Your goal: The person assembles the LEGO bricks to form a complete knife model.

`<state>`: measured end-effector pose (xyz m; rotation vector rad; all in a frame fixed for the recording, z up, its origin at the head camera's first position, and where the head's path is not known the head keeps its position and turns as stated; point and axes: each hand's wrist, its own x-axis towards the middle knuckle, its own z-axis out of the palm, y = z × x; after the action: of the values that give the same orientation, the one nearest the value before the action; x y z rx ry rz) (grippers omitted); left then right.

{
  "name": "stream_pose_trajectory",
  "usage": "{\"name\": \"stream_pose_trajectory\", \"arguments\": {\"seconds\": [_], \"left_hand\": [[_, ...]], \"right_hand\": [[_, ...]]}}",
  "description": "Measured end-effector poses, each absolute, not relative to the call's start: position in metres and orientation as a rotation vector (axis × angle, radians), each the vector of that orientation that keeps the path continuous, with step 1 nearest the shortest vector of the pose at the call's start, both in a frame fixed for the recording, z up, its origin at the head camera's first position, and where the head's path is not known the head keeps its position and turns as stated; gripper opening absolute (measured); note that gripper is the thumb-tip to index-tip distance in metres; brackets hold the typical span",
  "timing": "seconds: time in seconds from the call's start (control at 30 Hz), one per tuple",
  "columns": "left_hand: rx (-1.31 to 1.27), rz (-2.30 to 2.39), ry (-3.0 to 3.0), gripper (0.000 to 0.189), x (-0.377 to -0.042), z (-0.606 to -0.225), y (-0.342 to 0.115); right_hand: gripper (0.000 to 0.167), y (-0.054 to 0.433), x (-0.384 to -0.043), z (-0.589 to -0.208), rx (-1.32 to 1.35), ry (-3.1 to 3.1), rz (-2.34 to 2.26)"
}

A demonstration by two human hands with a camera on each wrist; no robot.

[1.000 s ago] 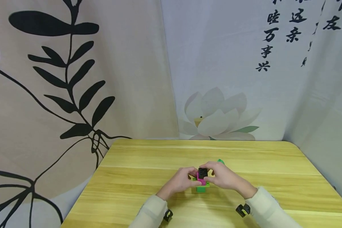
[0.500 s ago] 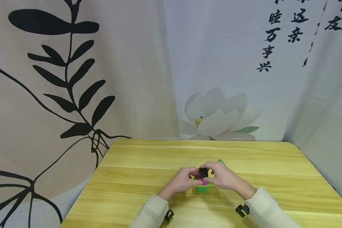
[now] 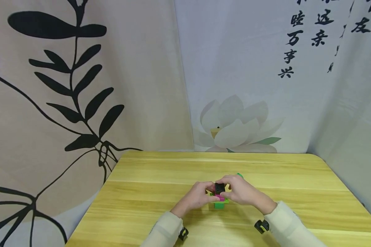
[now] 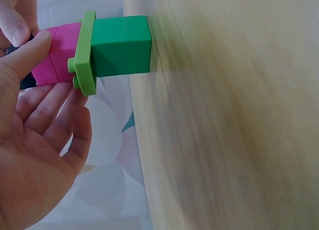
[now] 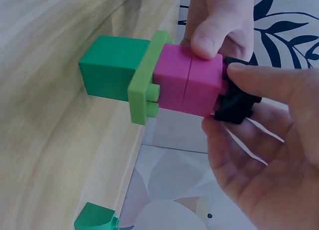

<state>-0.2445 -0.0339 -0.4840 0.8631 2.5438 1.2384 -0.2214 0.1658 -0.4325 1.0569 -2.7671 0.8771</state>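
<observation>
A stack of toy building bricks stands upright on the table between both hands. Its base is a green block [image 5: 112, 65], topped by a lime-green plate [image 5: 144, 83] with studs showing. Two pink bricks [image 5: 184, 78] sit above the plate, one on the other. My left hand [image 3: 196, 195] grips the pink bricks with thumb and fingers. At the top is a black brick [image 5: 237, 95], which my right hand [image 3: 242, 190] pinches. Pink studs show in a narrow gap beneath the black brick, which looks slightly tilted in the right wrist view.
A small green curved brick [image 5: 94, 217] lies on the wooden table [image 3: 142, 199], beyond the right hand. Behind the table's far edge hangs a printed curtain [image 3: 142, 85]. Black clip-like mounts [image 3: 261, 226] show at both sleeves.
Both hands stay almost in place around the stack. Less pink shows at the left of the black brick than a second ago, and the black brick appears slightly lower.
</observation>
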Motion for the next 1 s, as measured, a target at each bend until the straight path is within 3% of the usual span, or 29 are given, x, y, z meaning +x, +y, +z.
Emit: {"name": "stream_pose_trajectory", "arguments": {"seconds": [1.0], "left_hand": [[0.863,1.25,2.534,0.024,-0.2464,-0.4855,-0.0328]], "right_hand": [[0.034,0.1662,-0.2226,-0.433,1.084,-2.768,0.72]]}}
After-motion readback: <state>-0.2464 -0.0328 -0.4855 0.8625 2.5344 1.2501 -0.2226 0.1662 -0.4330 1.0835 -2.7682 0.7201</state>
